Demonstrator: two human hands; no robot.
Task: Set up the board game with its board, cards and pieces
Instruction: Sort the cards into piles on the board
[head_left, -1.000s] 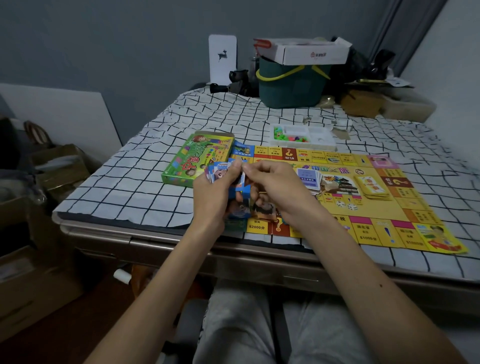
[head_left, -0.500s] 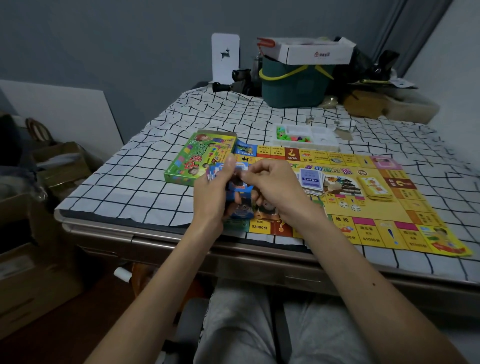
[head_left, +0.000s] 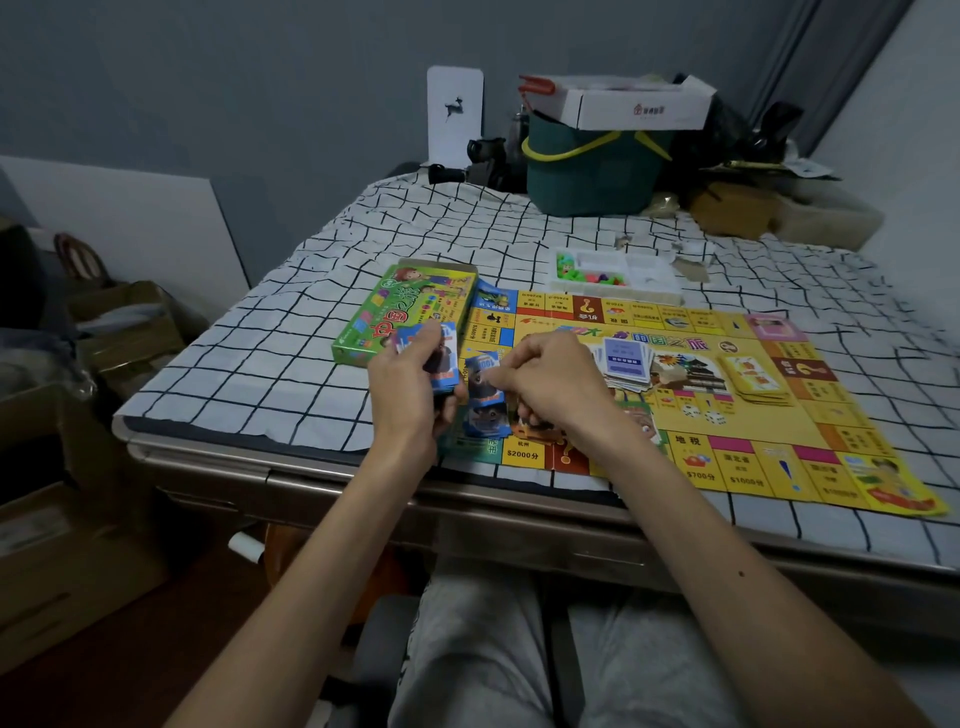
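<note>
The yellow game board (head_left: 691, 431) lies flat on the checked tablecloth. My left hand (head_left: 408, 395) grips a stack of blue-edged paper money (head_left: 441, 358) above the board's near left corner. My right hand (head_left: 550, 384) pinches one blue bill (head_left: 483, 382) just right of that stack, over other bills lying on the board. A blue card pile (head_left: 626, 361) and a yellow card pile (head_left: 756, 379) sit on the board's middle, with two white dice (head_left: 701, 414) between them. The green game box (head_left: 410, 309) lies left of the board.
A white tray with coloured pieces (head_left: 613, 275) stands behind the board. A green bucket (head_left: 592, 171) carrying a white carton (head_left: 628, 104) is at the table's back, with clutter to its right. Cardboard boxes (head_left: 78, 467) stand on the floor at left.
My right hand has drawn one bill away from the stack in my left hand and lowered it to the right, toward the board. The left hand has barely moved.
</note>
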